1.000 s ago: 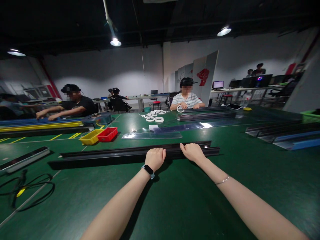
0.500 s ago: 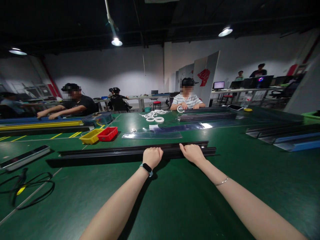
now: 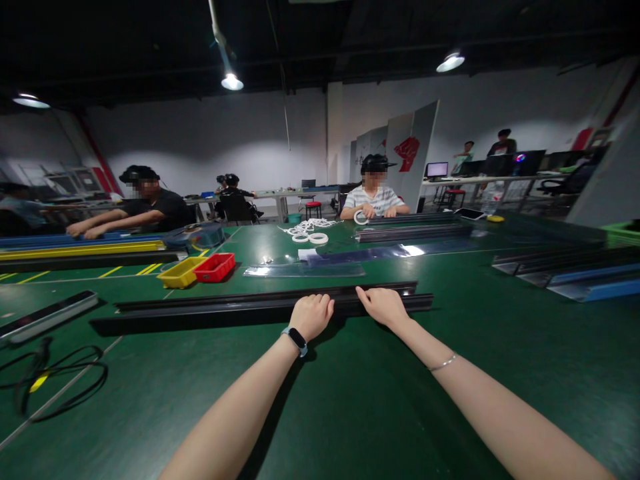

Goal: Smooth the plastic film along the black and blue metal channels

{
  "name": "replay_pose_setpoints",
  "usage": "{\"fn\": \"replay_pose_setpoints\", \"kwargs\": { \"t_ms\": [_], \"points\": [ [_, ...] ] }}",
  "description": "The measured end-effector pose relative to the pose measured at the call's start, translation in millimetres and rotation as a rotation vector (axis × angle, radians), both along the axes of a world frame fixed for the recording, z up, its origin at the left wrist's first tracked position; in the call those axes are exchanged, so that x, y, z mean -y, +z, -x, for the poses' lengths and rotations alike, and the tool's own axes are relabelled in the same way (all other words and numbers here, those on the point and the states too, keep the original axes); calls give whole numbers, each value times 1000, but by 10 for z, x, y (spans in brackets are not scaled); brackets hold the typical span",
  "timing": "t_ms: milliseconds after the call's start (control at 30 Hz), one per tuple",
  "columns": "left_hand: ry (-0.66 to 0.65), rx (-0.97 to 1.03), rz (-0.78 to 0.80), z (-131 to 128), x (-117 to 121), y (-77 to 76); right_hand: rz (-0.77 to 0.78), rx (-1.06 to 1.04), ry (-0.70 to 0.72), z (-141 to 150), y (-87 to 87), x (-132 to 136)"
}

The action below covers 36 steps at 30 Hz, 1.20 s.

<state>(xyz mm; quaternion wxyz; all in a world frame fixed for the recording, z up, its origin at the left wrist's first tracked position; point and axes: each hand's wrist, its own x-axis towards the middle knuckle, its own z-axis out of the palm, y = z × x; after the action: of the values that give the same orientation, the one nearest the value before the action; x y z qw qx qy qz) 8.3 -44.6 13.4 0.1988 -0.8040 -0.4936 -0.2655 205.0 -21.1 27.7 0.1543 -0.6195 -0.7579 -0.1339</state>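
A long black channel profile (image 3: 210, 316) lies across the green table (image 3: 350, 400) in front of me, its length running left to right. My left hand (image 3: 313, 316), with a watch at the wrist, is closed over the profile right of its middle. Close by on the right, my right hand (image 3: 384, 305) grips the same profile near its right end, thumb pointing left along the top. Fingertips of both hands are hidden behind the profile.
Beyond the profile lie clear plastic strips (image 3: 305, 271), a red bin (image 3: 215, 267), a yellow bin (image 3: 181, 272) and white tape rolls (image 3: 318, 238). Black cable (image 3: 60, 380) sits at left, blue and black profiles (image 3: 595, 277) at right. Co-workers sit across the table.
My left hand has slid slightly to the right along the profile, closer to my right hand. The right hand and the profile have hardly moved.
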Motion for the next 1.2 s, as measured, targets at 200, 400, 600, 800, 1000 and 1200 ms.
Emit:
{"fn": "replay_pose_setpoints", "kwargs": {
  "t_ms": [200,400,600,800,1000,1200],
  "points": [
    [-1,1,2,0,5,6,-9,26,-28,17,-3,-13],
    [1,10,1,6,19,16,-23,32,-13,14,36,22],
    [-1,0,15,5,17,16,-7,73,-27,-87,46,-7],
    [3,-5,17,3,8,10,41,118,-16,-124,18,-44],
    [10,-2,19,1,18,12,8,111,-43,-108,-4,-58],
    [67,20,4,-27,-36,-18,-39,79,-31,-121,-4,-31]
  ]
}}
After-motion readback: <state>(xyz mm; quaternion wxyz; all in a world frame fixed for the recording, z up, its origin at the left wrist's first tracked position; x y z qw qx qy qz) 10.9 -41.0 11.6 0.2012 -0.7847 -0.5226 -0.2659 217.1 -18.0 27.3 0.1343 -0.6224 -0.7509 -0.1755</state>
